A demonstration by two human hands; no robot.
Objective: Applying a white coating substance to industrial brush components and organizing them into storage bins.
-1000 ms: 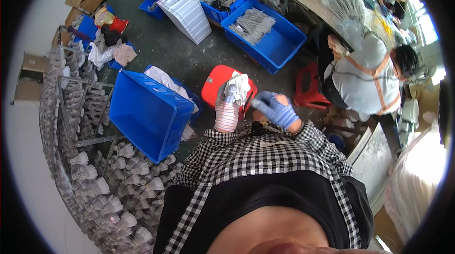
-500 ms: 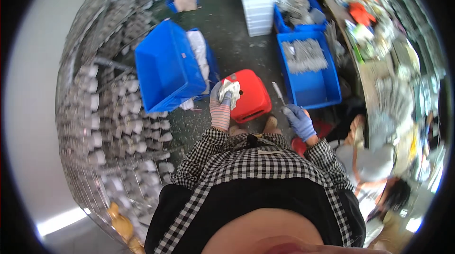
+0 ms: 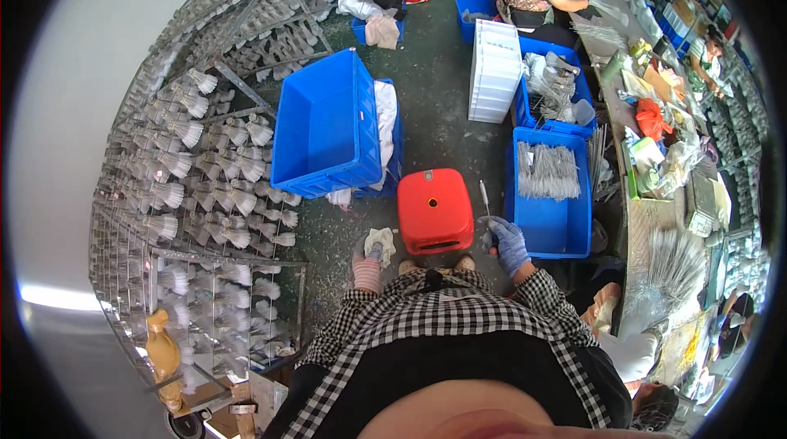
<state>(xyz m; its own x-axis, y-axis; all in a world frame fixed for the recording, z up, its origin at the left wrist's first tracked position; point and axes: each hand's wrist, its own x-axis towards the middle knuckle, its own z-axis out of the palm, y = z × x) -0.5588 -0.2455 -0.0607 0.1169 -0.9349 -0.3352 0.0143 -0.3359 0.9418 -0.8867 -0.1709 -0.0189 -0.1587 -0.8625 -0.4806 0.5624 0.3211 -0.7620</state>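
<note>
My left hand (image 3: 373,252) is closed around a crumpled pale cloth (image 3: 380,241), held low just left of a red plastic stool (image 3: 434,209) on the floor. My right hand (image 3: 507,243) wears a blue glove and grips a thin grey rod-like tool (image 3: 485,208) that points up past the stool's right side. A pink striped cuff covers my left wrist. My checked shirt fills the lower middle of the view.
A tilted blue crate (image 3: 326,134) stands behind the stool. A blue bin of grey feathers (image 3: 548,193) sits right of it, a white stack (image 3: 494,72) beyond. A rack of shuttlecocks (image 3: 197,185) curves along the left. A workbench (image 3: 664,160) with seated people runs along the right.
The view swung further left over the rack. Both hands dropped lower, apart on either side of the stool; the cloth went down with my left hand.
</note>
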